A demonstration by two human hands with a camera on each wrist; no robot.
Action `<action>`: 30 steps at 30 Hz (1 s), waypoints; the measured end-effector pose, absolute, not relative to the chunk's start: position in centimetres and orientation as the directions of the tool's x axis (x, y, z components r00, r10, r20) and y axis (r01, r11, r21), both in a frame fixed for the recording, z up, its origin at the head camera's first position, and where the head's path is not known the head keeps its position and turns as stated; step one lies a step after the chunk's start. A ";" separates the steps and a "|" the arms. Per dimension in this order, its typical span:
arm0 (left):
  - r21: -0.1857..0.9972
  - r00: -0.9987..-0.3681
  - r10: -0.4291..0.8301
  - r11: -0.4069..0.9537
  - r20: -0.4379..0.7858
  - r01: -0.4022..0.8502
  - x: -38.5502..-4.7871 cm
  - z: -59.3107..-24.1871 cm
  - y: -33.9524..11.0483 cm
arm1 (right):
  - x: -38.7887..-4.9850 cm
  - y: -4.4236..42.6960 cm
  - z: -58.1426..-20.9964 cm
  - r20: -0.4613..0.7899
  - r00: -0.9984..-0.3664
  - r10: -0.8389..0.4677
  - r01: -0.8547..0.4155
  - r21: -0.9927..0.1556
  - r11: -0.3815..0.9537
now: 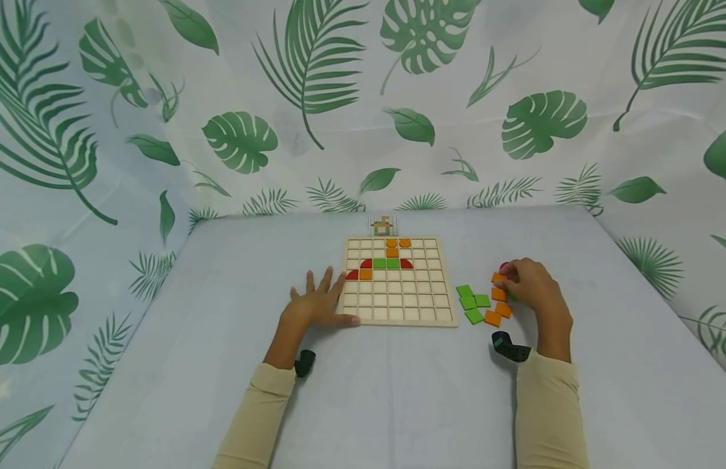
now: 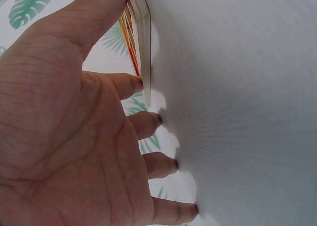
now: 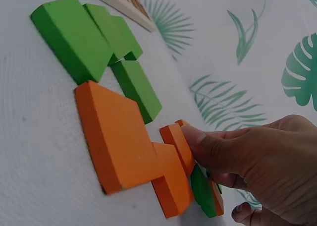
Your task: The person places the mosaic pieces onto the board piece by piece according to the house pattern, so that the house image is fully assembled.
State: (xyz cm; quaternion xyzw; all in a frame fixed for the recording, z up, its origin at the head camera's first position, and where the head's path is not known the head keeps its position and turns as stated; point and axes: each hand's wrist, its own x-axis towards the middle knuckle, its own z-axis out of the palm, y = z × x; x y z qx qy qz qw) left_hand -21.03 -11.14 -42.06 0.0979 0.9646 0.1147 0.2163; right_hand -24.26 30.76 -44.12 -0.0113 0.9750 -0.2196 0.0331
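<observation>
A leaf-print backdrop [image 1: 339, 156] fills the top of the head view, behind a pale tabletop [image 1: 392, 404]. At centre lies the gridded board [image 1: 408, 297], partly filled, a pattern card [image 1: 383, 225] just beyond its upper edge. The left hand [image 1: 316, 306], fingers spread wide, touches the board's left side, a sound brace against slipping. Right of centre, the right hand [image 1: 535, 286] reaches narrowly into orange tiles [image 1: 493, 318] (whether it pinches one, I cannot tell); lifting by the edges should spare the green tiles [image 1: 474, 316] a nudge.
</observation>
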 end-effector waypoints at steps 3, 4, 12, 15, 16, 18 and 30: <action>0.259 -0.886 0.240 0.955 -0.397 0.142 -21.1 -42.1 -11.2 | -24.2 30.5 -44.2 -0.045 -0.998 -0.033 -0.012 -0.411 0.911; 0.260 -0.887 0.240 0.955 -0.395 0.143 -21.1 -42.1 -11.2 | -24.2 30.4 -44.2 -0.039 -0.999 -0.032 -0.013 -0.407 0.914; 0.256 -0.884 0.237 0.957 -0.403 0.140 -21.2 -42.3 -11.2 | -24.3 30.0 -44.5 -0.024 -0.999 -0.021 -0.010 -0.387 0.922; 0.257 -0.884 0.238 0.956 -0.403 0.140 -21.3 -42.3 -11.3 | -24.3 29.9 -44.6 -0.009 -1.000 -0.025 -0.020 -0.388 0.922; 0.257 -0.884 0.238 0.956 -0.403 0.141 -21.3 -42.4 -11.3 | -24.3 29.9 -44.6 -0.002 -1.000 -0.029 -0.026 -0.387 0.922; 0.258 -0.884 0.238 0.956 -0.401 0.141 -21.3 -42.3 -11.2 | -24.3 29.8 -44.7 0.013 -0.999 -0.035 -0.038 -0.382 0.923; 0.261 -0.885 0.237 0.955 -0.401 0.137 -21.0 -42.1 -11.1 | -24.4 28.8 -44.8 0.093 -0.992 -0.090 -0.111 -0.260 0.959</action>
